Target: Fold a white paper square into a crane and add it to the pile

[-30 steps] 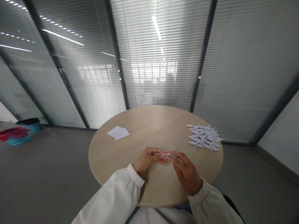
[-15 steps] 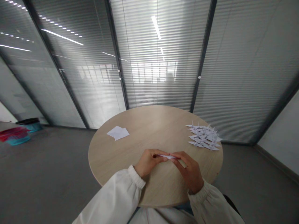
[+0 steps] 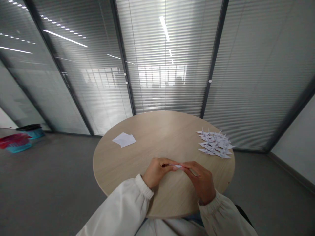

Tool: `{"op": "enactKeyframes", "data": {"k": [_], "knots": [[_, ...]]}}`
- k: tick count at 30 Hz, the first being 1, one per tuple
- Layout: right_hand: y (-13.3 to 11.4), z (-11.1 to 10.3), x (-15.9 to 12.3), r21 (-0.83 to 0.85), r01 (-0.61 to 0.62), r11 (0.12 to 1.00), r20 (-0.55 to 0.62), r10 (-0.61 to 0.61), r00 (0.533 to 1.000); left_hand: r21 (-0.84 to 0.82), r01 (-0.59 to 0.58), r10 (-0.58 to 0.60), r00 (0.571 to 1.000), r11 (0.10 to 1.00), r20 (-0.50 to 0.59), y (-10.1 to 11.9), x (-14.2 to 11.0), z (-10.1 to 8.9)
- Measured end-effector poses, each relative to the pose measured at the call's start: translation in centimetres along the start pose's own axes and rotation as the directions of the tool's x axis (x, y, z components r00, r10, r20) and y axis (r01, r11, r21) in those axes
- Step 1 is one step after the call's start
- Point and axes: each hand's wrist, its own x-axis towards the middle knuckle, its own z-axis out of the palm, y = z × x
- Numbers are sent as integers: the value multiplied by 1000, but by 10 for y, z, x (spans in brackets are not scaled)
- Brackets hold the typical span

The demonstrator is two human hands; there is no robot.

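My left hand (image 3: 156, 171) and my right hand (image 3: 202, 180) meet over the near part of a round wooden table (image 3: 147, 154). Both pinch a small folded piece of white paper (image 3: 177, 166) held between the fingertips, just above the tabletop. The left pinches its left end, the right its right end. White sleeves cover both forearms. Most of the paper is hidden by the fingers.
A cluster of several folded white paper cranes (image 3: 215, 144) lies at the table's right side. A couple of flat white sheets (image 3: 124, 139) lie at the left. Glass walls with blinds stand behind the table. Coloured bins (image 3: 18, 140) sit on the grey floor far left.
My right hand has drawn in closer to the left, its fingers curling tighter on the paper. The visible strip of paper has grown shorter.
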Motion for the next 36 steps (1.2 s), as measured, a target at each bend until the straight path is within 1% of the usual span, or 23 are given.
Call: {"op": "enactKeyframes", "data": {"k": [6,11,15,20,24,31,36], "knots": [[-1,-1,-1,31,-37,999,6,37,999,37,-31,31,999,999,-8,5,-1,0],[-1,-1,-1,57,-57,997,13,56,998,75,-50,49,999,996,9,4,-1,0],[-2,-2,0,55,-81,995,9,81,997,108,-49,48,999,993,4,4,-2,1],[-1,-2,-1,64,-105,992,3,105,995,150,-77,77,997,986,9,4,-2,1],[1,-1,-1,58,-119,991,2,119,993,155,-73,69,997,985,27,4,-2,0],[-2,-1,0,42,-118,992,16,117,993,193,-55,53,998,980,17,6,-3,0],[-4,-2,0,70,-139,988,38,137,990,235,-98,99,995,967,5,7,-5,1]]}}
